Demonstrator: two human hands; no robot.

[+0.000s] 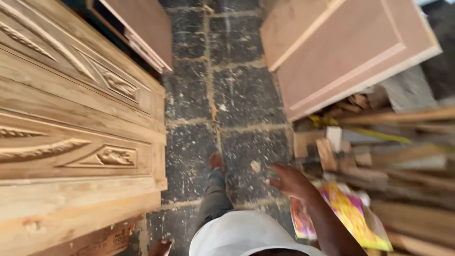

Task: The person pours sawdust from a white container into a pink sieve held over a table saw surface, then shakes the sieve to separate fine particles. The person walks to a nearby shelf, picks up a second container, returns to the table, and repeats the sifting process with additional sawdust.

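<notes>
A floor (227,95) of dark, rough stone slabs with pale joints, dusted with sawdust, runs down the middle; the person stands on it, one foot (216,162) forward. The right hand (290,181) hangs in the air with its fingers loosely spread, an open grip holding nothing; just beyond and below that grip lies a glossy sheet (348,215) in pink and yellow, flat at the edge of a heap of offcuts (379,161), short blocks and long raw battens, too blurred to count. Only a sliver of the left hand (161,246) shows at the bottom edge; I cannot tell whether its grip is open or closed; it sits just beside a brown cardboard piece (102,242). Well left of the right grip rests one carved door (71,123) of golden, grained wood with raised leaf-like reliefs in framed panels. Far ahead of the right grip stand two smooth reddish panels (350,52) with pale edging; a third (142,28) stands across the floor, top left.
</notes>
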